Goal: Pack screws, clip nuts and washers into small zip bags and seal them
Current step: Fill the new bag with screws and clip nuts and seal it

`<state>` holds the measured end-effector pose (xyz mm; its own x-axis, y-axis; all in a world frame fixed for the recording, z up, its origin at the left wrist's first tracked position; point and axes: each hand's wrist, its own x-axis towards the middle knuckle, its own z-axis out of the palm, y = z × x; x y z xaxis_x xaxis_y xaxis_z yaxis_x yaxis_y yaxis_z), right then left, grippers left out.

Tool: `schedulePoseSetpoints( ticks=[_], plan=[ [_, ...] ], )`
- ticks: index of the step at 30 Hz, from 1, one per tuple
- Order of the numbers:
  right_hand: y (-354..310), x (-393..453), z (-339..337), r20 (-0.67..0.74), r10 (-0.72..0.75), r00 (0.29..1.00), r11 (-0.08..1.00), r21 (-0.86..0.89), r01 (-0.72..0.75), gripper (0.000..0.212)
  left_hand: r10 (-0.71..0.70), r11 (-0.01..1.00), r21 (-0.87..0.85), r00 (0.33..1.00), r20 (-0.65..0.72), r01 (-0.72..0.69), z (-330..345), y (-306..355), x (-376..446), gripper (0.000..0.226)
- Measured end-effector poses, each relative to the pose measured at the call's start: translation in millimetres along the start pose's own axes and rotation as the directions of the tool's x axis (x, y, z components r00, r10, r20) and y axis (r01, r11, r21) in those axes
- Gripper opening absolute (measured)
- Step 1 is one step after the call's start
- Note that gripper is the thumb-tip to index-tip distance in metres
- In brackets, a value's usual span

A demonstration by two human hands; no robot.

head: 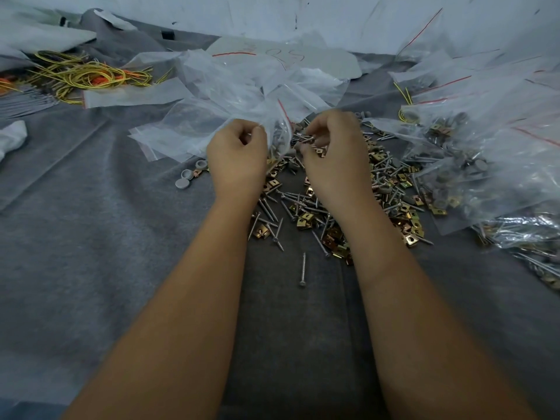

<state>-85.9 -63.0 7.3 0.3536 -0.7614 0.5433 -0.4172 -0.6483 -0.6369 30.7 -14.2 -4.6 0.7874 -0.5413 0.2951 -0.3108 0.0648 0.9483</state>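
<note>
My left hand (238,154) pinches the edge of a small clear zip bag (280,133) with a red seal line; screws and grey washers show inside it. Right beside it, my right hand (331,150) has its fingers curled round a few screws (306,139) at the bag's mouth. Below both hands lies a loose pile of silver screws (298,204), brass clip nuts (306,221) and grey round washers (189,178) on the grey cloth. One lone screw (303,269) lies nearer to me.
Empty zip bags (230,86) are heaped behind my hands. Filled bags (472,165) pile up on the right. Yellow and orange wire ties (81,77) lie at the far left. Grey cloth (91,222) covers the work surface.
</note>
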Motion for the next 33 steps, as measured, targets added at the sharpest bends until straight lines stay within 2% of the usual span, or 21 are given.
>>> schedulePoseSetpoints(
  ticks=[3, 6, 7, 9, 12, 16, 21, 26, 30, 33],
  plan=[
    [2.5, 0.1, -0.5, 0.193, -0.047, 0.980, 0.980, -0.181, 0.083, 0.027, -0.041, 0.998, -0.042, 0.994, -0.105, 0.037, -3.0, -0.4, 3.9, 0.016],
    [-3.1, -1.8, 1.2, 0.451, -0.146, 0.880, 0.933, -0.234, 0.275, 0.047, -0.070, 0.993, -0.106, 0.988, -0.138, 0.055, -3.7, 1.0, 5.2, 0.014],
    [-4.8, -2.5, 1.9, 0.507, -0.149, 0.849, 0.915, -0.255, 0.312, 0.052, -0.073, 0.992, -0.116, 0.988, -0.139, 0.057, -3.7, 1.4, 5.3, 0.013],
    [-5.8, -2.8, 2.2, 0.542, -0.128, 0.831, 0.893, -0.302, 0.335, 0.054, -0.076, 0.989, -0.133, 0.989, -0.130, 0.058, -3.6, 1.9, 4.8, 0.013],
    [-3.1, -2.9, -1.9, 0.501, -0.097, 0.860, 0.876, -0.366, 0.312, 0.042, -0.073, 0.988, -0.147, 0.991, -0.113, 0.056, -3.0, 2.5, 3.0, 0.013],
    [-2.4, -3.5, -5.2, 0.449, -0.048, 0.892, 0.899, -0.371, 0.235, 0.027, -0.076, 0.985, -0.161, 0.992, -0.102, 0.059, -2.6, 2.5, 2.1, 0.012],
    [1.5, -4.0, -1.6, 0.386, -0.050, 0.921, 0.828, -0.500, 0.254, 0.021, -0.092, 0.982, -0.176, 0.991, -0.098, 0.074, -2.3, 1.7, 2.7, 0.011],
    [1.1, -3.3, -0.6, 0.359, -0.018, 0.933, 0.851, -0.484, 0.203, 0.014, -0.107, 0.971, -0.225, 0.989, -0.100, 0.082, -2.5, 1.8, 3.5, 0.014],
    [1.5, -2.7, -1.4, 0.346, -0.002, 0.938, 0.869, -0.463, 0.173, 0.012, -0.078, 0.971, -0.228, 0.997, -0.019, 0.071, -2.6, 1.9, 2.1, 0.019],
    [0.6, -3.3, -4.1, 0.187, 0.001, 0.982, 0.917, -0.393, 0.074, 0.009, -0.046, 0.982, -0.183, 0.998, 0.035, 0.051, -0.9, 1.9, -0.2, 0.019]
  ],
)
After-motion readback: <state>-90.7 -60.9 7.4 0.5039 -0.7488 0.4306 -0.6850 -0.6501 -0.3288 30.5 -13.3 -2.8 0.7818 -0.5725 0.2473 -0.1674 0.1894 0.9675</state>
